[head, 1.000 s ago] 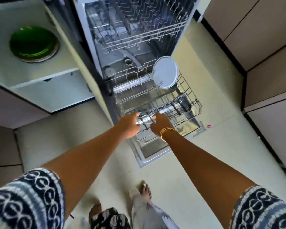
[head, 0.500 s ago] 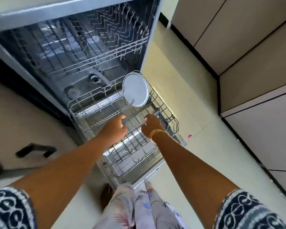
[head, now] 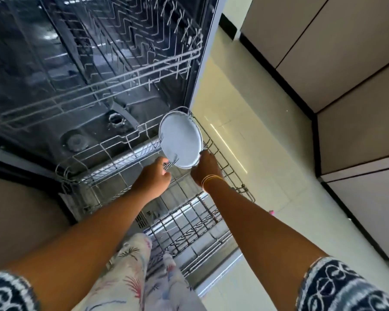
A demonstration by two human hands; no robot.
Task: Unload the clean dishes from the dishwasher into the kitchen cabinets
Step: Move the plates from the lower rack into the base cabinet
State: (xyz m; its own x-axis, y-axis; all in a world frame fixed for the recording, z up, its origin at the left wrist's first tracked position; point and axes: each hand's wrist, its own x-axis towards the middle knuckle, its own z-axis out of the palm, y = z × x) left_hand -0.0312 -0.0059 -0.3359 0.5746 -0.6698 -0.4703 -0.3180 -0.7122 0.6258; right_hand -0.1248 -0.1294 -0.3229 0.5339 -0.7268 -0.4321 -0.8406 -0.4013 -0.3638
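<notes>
A white plate (head: 180,140) stands on edge in the far right corner of the pulled-out lower rack (head: 94,167) of the open dishwasher (head: 81,122). My right hand (head: 206,168), with gold bangles at the wrist, has its fingers on the plate's lower right rim. Just left of the plate's bottom edge is my left hand (head: 153,180), fingers loosely curled at the rack tines; nothing shows in its grasp. The upper rack (head: 130,70) sits inside the tub with bare tines.
Beige cabinet doors (head: 346,86) run along the right side past a strip of pale tiled floor (head: 245,135). The open dishwasher door lies under the lower rack. My patterned trouser leg (head: 130,277) is close against the rack's near edge. A small pink object (head: 271,212) lies on the floor.
Both hands moved from the rack's near front edge toward the white plate at the far right. The view closed in on the dishwasher; the counter with the green plate dropped out of sight.
</notes>
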